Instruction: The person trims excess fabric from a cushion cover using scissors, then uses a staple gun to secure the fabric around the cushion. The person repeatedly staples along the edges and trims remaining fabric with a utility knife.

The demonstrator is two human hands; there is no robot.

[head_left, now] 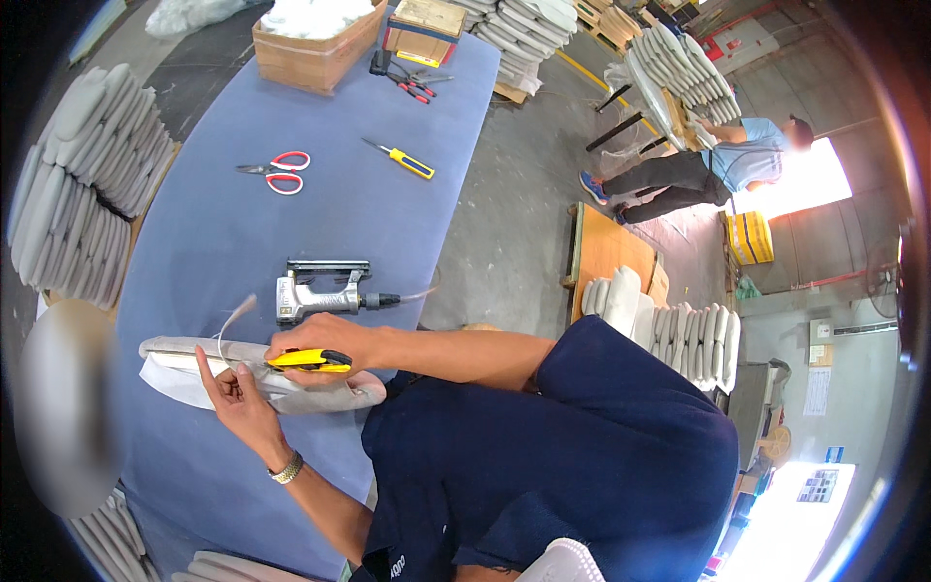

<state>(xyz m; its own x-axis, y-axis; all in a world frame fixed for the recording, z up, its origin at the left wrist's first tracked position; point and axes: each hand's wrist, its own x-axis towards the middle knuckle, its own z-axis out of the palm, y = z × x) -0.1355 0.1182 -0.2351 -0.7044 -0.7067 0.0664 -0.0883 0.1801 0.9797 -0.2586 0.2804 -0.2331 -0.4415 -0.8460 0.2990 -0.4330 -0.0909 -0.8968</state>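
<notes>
A pale grey padded cushion lies on the blue-covered table with its seam side up. My right hand is closed round a yellow and black utility knife over the cushion; the blade is hidden. Beside it, my left hand, with a watch on the wrist, rests at the cushion. Its index finger points out straight, while the thumb and other fingers curl in at the base of a thin pale strip that loops upward. A silver staple gun with an air hose lies just beyond my right hand.
On the blue table are red-handled scissors, a yellow-handled screwdriver, pliers and a cardboard box. Stacks of cushions stand alongside. A person in light blue works at another table.
</notes>
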